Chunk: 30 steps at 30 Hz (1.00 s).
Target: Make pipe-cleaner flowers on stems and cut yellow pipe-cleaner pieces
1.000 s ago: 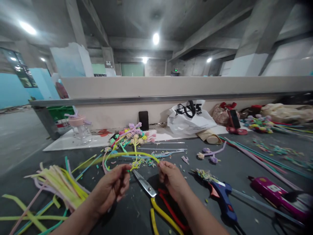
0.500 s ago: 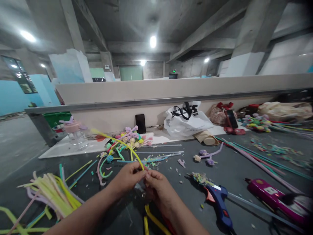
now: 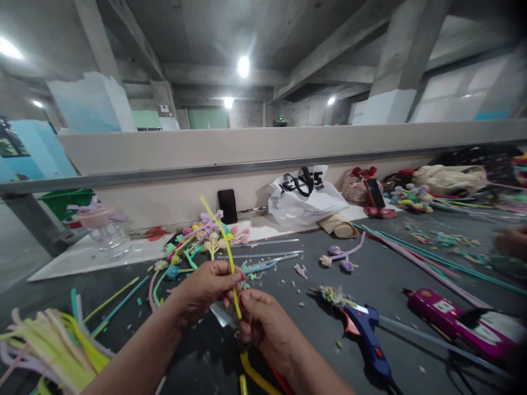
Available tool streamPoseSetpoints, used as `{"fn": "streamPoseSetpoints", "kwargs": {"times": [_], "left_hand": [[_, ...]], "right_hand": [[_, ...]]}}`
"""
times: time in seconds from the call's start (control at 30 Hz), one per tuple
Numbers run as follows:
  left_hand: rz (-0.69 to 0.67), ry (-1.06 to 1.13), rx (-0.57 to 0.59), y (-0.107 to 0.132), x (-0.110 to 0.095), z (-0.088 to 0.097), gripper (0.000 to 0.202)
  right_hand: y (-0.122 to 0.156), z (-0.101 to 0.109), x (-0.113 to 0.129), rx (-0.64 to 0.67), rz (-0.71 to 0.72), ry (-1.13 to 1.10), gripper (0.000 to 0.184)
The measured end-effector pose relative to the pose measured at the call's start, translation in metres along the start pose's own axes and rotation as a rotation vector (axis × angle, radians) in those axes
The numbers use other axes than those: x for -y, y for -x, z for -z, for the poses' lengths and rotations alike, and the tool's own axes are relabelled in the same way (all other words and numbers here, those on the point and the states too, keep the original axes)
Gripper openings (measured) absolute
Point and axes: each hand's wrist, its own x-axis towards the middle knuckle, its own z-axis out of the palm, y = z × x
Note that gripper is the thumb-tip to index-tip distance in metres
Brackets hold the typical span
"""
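Observation:
My left hand (image 3: pixel 205 288) and my right hand (image 3: pixel 260 322) are close together above the dark table (image 3: pixel 382 274), and both pinch a yellow pipe cleaner (image 3: pixel 222 241). It rises up and to the left from my fingers, nearly upright. The left fingers grip it higher, the right fingers hold its lower end. Below my hands lie scissors with yellow and red handles (image 3: pixel 251 373), mostly hidden by them.
A pile of yellow, pink and green pipe cleaners (image 3: pixel 53 345) lies at the left. Finished pipe-cleaner flowers (image 3: pixel 206 236) sit behind my hands. A blue glue gun (image 3: pixel 366 329) and a magenta tool (image 3: pixel 448 318) lie at the right. Another person's hand (image 3: pixel 513 241) shows at the far right.
My hands came together from apart. The yellow pipe cleaner, first arched between them, now stands nearly upright in both hands. The view has shifted to the right.

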Motion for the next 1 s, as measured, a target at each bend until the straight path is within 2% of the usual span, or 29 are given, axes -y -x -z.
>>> {"fn": "streamPoseSetpoints", "kwargs": {"times": [0.27,0.47,0.8,1.0], "left_hand": [[-0.028,-0.027,-0.044,0.0016,-0.0024,-0.0048,0.028],[-0.049,0.001,-0.006,0.0026,-0.0038,-0.0054,0.028],[-0.049,0.054,0.006,0.0027,-0.0035,-0.0027,0.026],[-0.059,0.088,-0.043,0.0014,-0.0022,-0.0024,0.025]], "right_hand": [[0.0031,-0.0006,0.0003,0.001,-0.015,0.067,0.027],[0.0016,0.0013,-0.0015,0.048,0.003,0.086,0.026],[0.0023,-0.0010,-0.0003,0.052,0.024,0.059,0.023],[0.0016,0.0024,-0.0020,0.020,0.030,0.080,0.020]]}}
